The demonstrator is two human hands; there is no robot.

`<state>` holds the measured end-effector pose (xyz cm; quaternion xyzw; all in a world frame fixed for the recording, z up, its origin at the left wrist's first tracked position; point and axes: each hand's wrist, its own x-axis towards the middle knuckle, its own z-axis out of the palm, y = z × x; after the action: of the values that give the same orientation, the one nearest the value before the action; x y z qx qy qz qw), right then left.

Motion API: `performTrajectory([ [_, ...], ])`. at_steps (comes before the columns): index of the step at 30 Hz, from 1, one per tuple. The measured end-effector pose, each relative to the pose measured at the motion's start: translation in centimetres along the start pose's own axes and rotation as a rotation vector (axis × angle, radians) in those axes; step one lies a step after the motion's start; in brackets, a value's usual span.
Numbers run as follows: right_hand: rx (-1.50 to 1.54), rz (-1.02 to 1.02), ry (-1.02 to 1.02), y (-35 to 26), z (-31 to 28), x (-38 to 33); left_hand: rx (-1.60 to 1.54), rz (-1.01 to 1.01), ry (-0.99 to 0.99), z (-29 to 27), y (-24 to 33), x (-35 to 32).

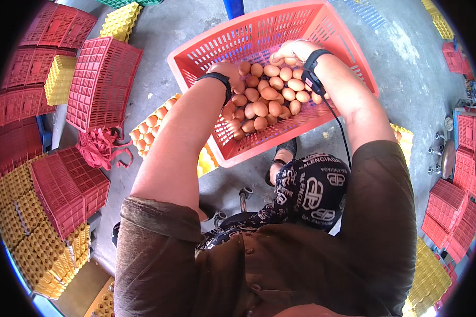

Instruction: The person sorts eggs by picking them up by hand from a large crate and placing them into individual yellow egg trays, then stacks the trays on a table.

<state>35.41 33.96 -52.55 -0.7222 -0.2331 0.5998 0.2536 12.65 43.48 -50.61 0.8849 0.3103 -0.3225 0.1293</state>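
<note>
Brown eggs (268,93) lie heaped in one red slotted plastic basket (269,146); more than thirty can be counted, though overlaps hide an exact total. Two bare hands reach inside. The left hand (228,71) curls downward at the heap's left side; its fingertips are hidden, so I cannot tell whether it grips an egg. The right hand (297,50) bends its fingers over eggs at the far side, partly closed, its hold also unclear. Each wrist wears one black band, and one black cable (339,124) runs from the right. Left of the basket, one egg-filled tray (177,96) sits partly behind the forearm, near one tangle of pink-red straps (100,147).
</note>
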Motion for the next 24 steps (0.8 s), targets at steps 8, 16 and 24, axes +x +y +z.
performTrajectory([
  [8,0.072,0.079,0.004,0.6,1.8,1.3,-0.420,-0.230,0.000,3.5,-2.3,3.6],
  [16,-0.374,-0.114,-0.138,1.4,4.0,1.7,-0.661,0.357,0.053,-1.1,-3.7,-2.3],
  [24,-0.926,-0.695,0.084,-8.3,11.1,-7.0,-0.504,-0.192,0.649,16.0,-25.8,-21.2],
])
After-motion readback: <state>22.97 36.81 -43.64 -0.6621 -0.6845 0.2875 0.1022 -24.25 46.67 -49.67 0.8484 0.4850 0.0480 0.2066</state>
